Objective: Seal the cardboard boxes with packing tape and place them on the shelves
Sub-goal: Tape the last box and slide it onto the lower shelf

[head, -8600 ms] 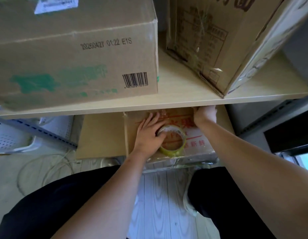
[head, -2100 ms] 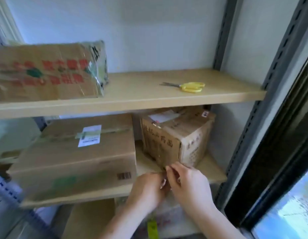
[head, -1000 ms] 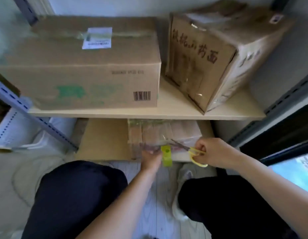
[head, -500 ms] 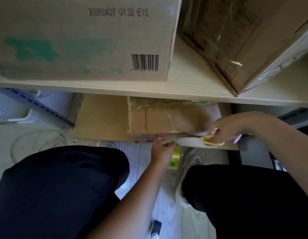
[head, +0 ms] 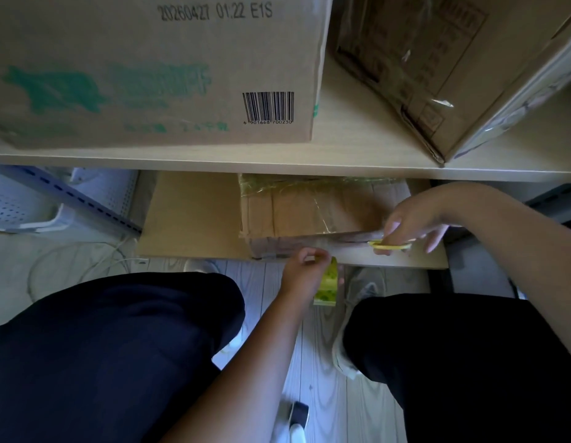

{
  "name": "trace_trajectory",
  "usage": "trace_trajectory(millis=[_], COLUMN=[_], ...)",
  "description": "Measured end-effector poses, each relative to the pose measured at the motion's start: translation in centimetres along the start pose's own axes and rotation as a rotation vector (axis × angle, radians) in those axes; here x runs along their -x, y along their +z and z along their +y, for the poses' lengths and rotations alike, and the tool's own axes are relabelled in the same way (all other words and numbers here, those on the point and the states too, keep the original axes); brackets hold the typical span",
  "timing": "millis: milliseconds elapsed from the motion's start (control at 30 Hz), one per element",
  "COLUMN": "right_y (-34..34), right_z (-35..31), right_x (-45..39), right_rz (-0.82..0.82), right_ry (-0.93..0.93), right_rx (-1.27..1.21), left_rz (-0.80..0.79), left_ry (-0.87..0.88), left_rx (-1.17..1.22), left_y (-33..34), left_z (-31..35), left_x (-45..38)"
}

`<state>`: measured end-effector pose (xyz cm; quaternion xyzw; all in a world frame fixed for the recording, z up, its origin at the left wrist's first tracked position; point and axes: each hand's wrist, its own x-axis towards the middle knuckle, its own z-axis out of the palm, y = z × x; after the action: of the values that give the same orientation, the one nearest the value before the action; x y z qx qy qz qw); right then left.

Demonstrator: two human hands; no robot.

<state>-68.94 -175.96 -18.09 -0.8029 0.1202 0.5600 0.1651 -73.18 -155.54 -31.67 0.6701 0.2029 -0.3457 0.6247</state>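
A flat cardboard box wrapped in clear tape lies on the bottom shelf, partly hidden under the shelf board above. My left hand holds a yellowish roll of packing tape just below the box's front edge. My right hand grips yellow-handled scissors at the box's front right corner, blades pointing left along the edge. Whether a tape strip runs between roll and box is hard to tell.
On the middle shelf stand a large box with a barcode at the left and a tilted taped box at the right. A white perforated basket and cables lie on the floor at the left. My legs fill the foreground.
My right hand has brought the scissors from the top shelf down to the bottom box and moved them along its front edge. The left hand with the roll has barely shifted.
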Motion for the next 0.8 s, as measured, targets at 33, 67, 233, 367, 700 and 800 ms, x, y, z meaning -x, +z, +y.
trace_trajectory(millis=[33, 67, 233, 367, 700, 800], right_y=[-0.1, -0.1, 0.6, 0.8, 1.5, 1.5], right_z=[0.3, 0.5, -0.2, -1.2, -1.0, -0.7], right_x=[0.1, 0.2, -1.0, -2.4, -3.9, -4.1], right_rz=[-0.004, -0.018, -0.041, -0.013, 0.044, 0.064], right_ry=[0.025, 0.042, 0.014, -0.002, -0.032, -0.067], right_rx=[-0.001, -0.008, -0.089, -0.054, -0.078, -0.103], left_rz=[-0.003, -0.007, -0.037, -0.064, -0.101, -0.109], left_ry=[-0.002, -0.006, -0.016, -0.050, -0.050, -0.048], left_rx=[0.005, 0.011, 0.019, 0.094, 0.134, 0.134], left_y=[-0.1, -0.1, 0.1, 0.1, -0.1, -0.2], left_z=[-0.1, -0.1, 0.2, 0.7, 1.0, 1.0], left_x=[-0.2, -0.1, 0.3, 0.9, 1.3, 1.3])
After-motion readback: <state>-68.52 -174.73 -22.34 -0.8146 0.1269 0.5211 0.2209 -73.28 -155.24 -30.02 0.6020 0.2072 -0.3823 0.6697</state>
